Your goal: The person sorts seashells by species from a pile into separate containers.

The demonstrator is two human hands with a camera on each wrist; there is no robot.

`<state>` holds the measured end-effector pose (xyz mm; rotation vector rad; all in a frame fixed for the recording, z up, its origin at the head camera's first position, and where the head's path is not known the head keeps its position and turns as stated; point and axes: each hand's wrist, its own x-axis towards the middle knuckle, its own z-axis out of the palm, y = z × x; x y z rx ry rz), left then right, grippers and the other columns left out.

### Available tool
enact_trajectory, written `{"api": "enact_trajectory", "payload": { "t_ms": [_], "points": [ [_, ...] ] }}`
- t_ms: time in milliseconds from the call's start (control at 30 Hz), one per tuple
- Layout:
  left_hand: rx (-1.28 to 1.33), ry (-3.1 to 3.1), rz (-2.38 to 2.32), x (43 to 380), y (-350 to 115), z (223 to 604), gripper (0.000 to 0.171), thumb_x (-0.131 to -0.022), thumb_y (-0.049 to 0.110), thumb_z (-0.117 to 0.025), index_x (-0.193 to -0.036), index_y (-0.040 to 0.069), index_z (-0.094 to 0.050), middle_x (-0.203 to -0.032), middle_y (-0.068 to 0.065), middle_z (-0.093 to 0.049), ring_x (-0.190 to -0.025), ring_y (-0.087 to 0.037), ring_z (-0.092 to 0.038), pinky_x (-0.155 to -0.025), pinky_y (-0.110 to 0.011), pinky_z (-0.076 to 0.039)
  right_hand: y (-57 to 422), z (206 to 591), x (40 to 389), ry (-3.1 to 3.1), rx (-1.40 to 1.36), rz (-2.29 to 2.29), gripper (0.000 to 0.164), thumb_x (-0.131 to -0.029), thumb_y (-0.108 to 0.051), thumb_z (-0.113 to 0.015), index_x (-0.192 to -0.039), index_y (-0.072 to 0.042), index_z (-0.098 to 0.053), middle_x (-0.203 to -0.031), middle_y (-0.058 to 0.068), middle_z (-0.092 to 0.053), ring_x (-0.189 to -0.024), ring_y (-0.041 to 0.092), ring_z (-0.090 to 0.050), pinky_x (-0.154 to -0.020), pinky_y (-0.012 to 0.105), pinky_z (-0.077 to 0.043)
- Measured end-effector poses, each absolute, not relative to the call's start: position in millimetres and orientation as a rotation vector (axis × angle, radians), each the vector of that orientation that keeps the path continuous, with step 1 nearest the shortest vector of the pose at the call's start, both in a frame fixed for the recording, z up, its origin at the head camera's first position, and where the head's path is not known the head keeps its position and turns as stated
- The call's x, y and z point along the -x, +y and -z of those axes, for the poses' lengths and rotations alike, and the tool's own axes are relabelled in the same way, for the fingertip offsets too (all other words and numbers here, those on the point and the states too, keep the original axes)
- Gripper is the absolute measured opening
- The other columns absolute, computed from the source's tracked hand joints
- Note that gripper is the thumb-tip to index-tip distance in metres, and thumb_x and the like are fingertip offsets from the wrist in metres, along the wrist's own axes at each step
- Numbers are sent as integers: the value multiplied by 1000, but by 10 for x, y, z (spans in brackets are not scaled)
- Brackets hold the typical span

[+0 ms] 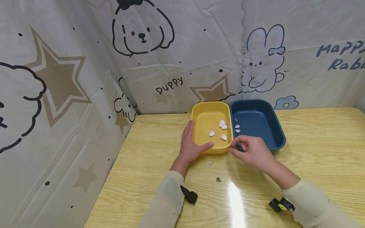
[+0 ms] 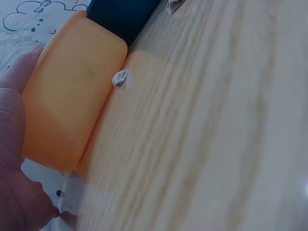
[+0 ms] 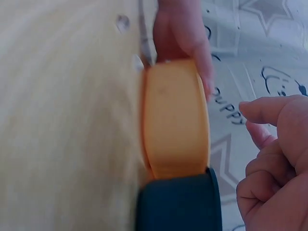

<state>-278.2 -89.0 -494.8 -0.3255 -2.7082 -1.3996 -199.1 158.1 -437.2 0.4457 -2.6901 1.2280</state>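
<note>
My left hand (image 1: 191, 146) rests against the near left corner of a yellow plastic bin (image 1: 212, 150). Its fingers lie along the outer left side, and the thumb reaches over the front rim. Several white shells (image 1: 223, 137) are inside that bin. Over the near corner where the yellow bin meets a blue bin (image 1: 280, 133) is my right hand (image 1: 255, 153). Thumb and index finger stand slightly apart with nothing visible between them; the other fingers are bent. Small shells (image 1: 237, 126) lie along the blue bin's left side.
Two small shells lie on the wooden table in front of the yellow bin, a pale one (image 1: 211, 163) and a darker one (image 1: 218, 179). A printed cloth (image 1: 182, 38) hangs behind the bins and along the table's left edge.
</note>
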Motion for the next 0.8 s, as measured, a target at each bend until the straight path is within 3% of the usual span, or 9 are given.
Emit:
{"api": "enact_trajectory", "payload": {
  "t_ms": [800],
  "points": [
    [339,-2699,1383,2780,-881,4942,122,-70,56,-86,-162,22,-14,-165,10,-9,-150,-27,-9,-118,-48,-15,1331,4806,1769,-2874,-729,-1337,14,-82,-18,-82,-90,-17,-71,-51,-12,-37,-45,4,-35,-46,25,-32]
  ]
}}
